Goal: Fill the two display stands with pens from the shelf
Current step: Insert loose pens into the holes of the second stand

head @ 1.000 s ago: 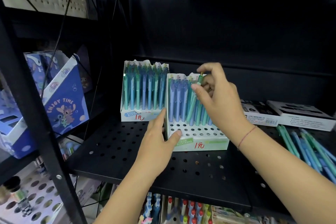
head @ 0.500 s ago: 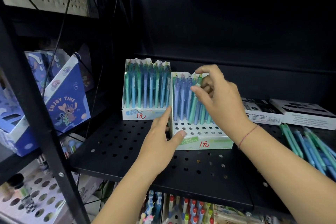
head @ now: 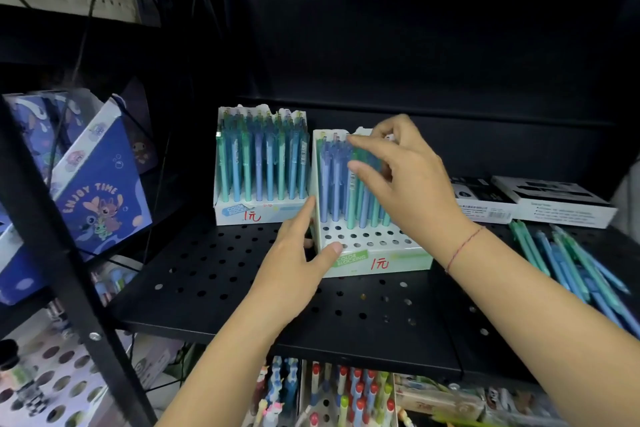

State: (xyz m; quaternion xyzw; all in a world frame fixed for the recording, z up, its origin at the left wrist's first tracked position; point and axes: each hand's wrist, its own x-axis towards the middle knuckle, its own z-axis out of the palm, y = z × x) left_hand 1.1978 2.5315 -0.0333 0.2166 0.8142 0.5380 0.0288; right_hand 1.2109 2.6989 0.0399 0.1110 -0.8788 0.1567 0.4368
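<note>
Head view is showing the person's left hand [head: 297, 255] bracing the nearer display stand [head: 384, 262], which is sitting near the middle of the black perforated shelf [head: 214, 274]. The straight forefinger is lying along the stand's left wall while the thumb is pressing on the holed top at its front left corner; nothing is being held in this hand. The right hand [head: 414, 184] is reaching over the stand's back rows, with thumb and forefinger pinching the upper part of a green pen [head: 352, 204]. That pen is standing almost upright with its lower end in a hole just ahead of the blue pens. The front rows of holes are lying bare.

A second display stand [head: 242, 215] is sitting behind and to the left, toward the shelf's back edge, with its rows packed with blue and green pens. Loose pens [head: 568, 260] are lying in a heap at the shelf's right edge, well apart from both hands. Two flat white boxes [head: 554, 198] are resting at the back right. A blue cartoon file box [head: 100, 191] is leaning on the neighbouring rack to the left.
</note>
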